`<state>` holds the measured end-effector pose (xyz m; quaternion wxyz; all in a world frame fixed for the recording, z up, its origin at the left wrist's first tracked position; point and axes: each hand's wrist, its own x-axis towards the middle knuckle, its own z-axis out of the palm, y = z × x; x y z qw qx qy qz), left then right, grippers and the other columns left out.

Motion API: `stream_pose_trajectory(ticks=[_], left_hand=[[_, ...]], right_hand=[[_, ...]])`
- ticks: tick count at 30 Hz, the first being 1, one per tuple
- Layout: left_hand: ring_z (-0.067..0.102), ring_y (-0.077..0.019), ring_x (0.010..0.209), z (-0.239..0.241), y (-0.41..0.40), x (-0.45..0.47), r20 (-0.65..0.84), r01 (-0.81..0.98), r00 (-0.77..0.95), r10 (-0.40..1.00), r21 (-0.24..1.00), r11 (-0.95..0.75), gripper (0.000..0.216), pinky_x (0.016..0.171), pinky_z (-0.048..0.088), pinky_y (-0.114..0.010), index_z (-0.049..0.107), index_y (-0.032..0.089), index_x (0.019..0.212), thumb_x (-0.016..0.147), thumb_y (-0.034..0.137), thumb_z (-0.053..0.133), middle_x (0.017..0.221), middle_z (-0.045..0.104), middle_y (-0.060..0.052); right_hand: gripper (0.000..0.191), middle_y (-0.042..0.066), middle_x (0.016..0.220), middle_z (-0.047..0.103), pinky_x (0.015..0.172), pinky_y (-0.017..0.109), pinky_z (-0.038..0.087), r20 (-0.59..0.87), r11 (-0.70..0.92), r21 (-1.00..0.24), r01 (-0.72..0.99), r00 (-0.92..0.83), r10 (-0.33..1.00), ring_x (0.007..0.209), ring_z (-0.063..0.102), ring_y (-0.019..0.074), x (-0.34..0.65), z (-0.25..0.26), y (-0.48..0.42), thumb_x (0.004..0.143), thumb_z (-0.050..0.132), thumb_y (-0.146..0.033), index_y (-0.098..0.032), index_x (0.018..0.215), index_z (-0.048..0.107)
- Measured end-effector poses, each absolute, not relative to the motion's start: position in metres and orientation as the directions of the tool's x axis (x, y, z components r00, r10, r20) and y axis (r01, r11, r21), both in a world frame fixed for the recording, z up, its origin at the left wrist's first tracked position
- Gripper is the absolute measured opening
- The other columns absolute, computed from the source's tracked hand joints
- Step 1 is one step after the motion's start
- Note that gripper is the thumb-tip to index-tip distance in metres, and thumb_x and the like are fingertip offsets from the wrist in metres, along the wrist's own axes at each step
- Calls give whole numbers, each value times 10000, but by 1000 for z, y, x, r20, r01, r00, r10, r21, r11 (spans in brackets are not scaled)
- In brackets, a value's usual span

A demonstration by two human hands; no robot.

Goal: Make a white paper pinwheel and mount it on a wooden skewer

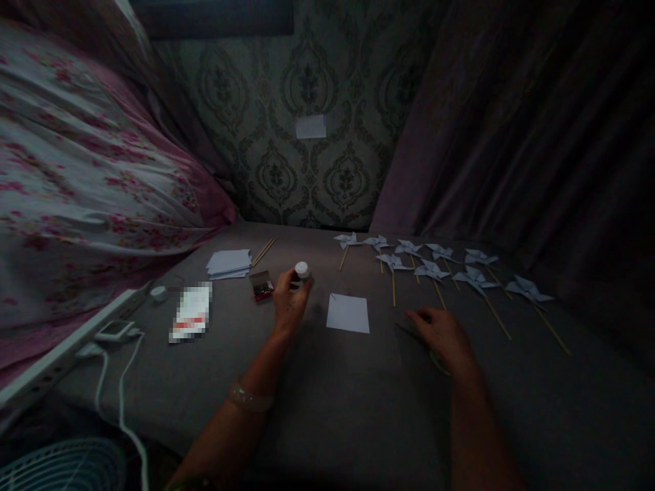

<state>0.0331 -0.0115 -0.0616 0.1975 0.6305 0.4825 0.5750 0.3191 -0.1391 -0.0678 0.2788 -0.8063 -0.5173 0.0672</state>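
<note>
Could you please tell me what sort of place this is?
Probably a room at home, perhaps a bedroom: grey-green patterned wallpaper stretches behind, a long dusky pink cloth curtain hangs at right, and pink-flowered white fabric drapes the left.

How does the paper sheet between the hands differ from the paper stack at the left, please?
The paper sheet is single; the paper stack shows several layers with uneven edges. The paper sheet lies nearer, while the paper stack lies farther back, beside thin sticks. Both are white.
</note>
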Motion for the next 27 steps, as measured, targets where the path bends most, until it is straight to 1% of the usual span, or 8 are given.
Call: stream_pose_trajectory(ticks=[2,5,7,11,14,16,22,27], left_hand=[[601,-167,816,-54,-24,42,528,323,-96,844,818,-476,277,734,485,-282,628,178,965,749,348,667,901,641,-46],[612,-172,839,-46,-42,55,511,283,-53,858,831,-478,231,796,479,-300,644,181,892,729,336,698,862,661,-33],[625,-179,856,-43,-52,63,470,249,-6,882,856,-454,246,821,483,-314,649,182,885,709,339,719,874,680,-35],[641,-190,855,-40,-68,72,388,198,73,919,897,-395,275,811,496,-325,653,190,882,692,373,731,891,700,-43],[645,-191,837,-40,-75,76,348,153,99,932,920,-360,289,789,499,-320,655,193,877,675,379,743,879,704,-45],[646,-188,822,-40,-76,77,324,132,107,940,933,-336,297,776,499,-317,653,193,870,665,382,752,861,705,-42],[647,-172,800,-45,-75,80,302,70,131,944,947,-313,294,758,500,-296,638,185,849,652,363,765,825,699,-28],[645,-172,802,-49,-74,84,274,63,128,953,957,-283,314,743,503,-288,626,177,859,666,385,759,834,696,-42]], right_hand=[[360,88,808,720,695,334,463,225,-201,-601,773,406,886,736,648,220,305,-61,-134,812,513,-493,-204,746,716],[280,67,909,728,871,372,453,327,8,-700,714,311,892,900,645,226,285,-59,-126,793,533,-423,-214,798,720],[256,70,945,731,924,394,443,338,77,-766,638,298,893,950,643,228,272,-60,-123,789,546,-389,-214,842,726],[323,88,1020,723,929,409,471,268,121,-896,427,304,914,977,648,229,248,-60,-122,749,625,-371,-198,1013,697],[487,83,1094,705,946,419,468,242,145,-927,345,257,936,1031,632,228,234,-57,-124,695,699,-342,-219,1161,631],[544,77,1127,692,961,422,459,215,144,-941,307,211,954,1059,624,227,227,-56,-125,679,719,-329,-233,1202,604],[422,68,1080,699,933,408,481,199,156,-964,217,193,961,1023,641,232,217,-64,-122,677,725,-371,-225,1065,648],[416,64,1024,711,893,383,502,158,139,-985,100,214,964,981,659,228,218,-71,-117,628,762,-369,-217,994,637]])
